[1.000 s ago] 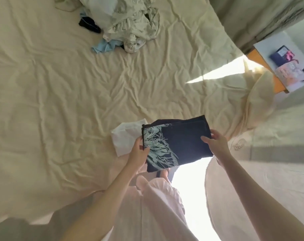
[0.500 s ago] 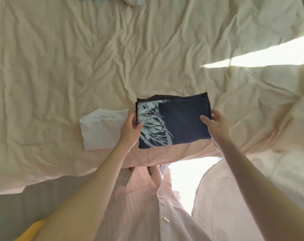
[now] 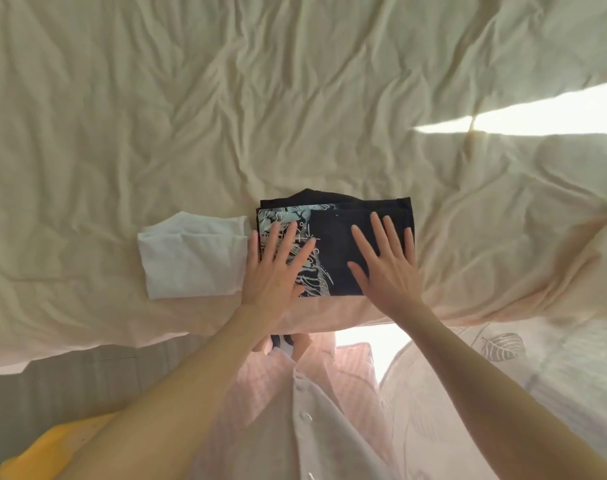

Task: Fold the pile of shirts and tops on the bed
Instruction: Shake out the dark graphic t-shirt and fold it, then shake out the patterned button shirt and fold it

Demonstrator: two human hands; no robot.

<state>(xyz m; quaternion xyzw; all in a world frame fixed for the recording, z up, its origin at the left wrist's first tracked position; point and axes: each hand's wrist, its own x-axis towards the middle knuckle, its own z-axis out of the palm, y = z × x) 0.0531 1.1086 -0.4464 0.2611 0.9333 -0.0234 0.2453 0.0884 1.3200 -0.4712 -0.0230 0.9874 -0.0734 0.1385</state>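
Folded dark printed shirt (image 3: 333, 237) beside folded white top (image 3: 191, 258).

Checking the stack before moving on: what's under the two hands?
Both the left hand and right hand lie flat on the folded dark printed shirt, which rests on the bed sheet. Anything beneath the shirt is hidden.

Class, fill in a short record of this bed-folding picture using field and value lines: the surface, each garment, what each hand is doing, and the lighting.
surface: wrinkled cream bed sheet
garment 1: dark folded shirt with pale printed graphic, lying near the bed's front edge
garment 2: white folded top, lying just left of the dark one
left hand: flat, fingers spread, pressing the printed side
right hand: flat, fingers spread, pressing the plain dark side
lighting: sunlit strip across the sheet at right
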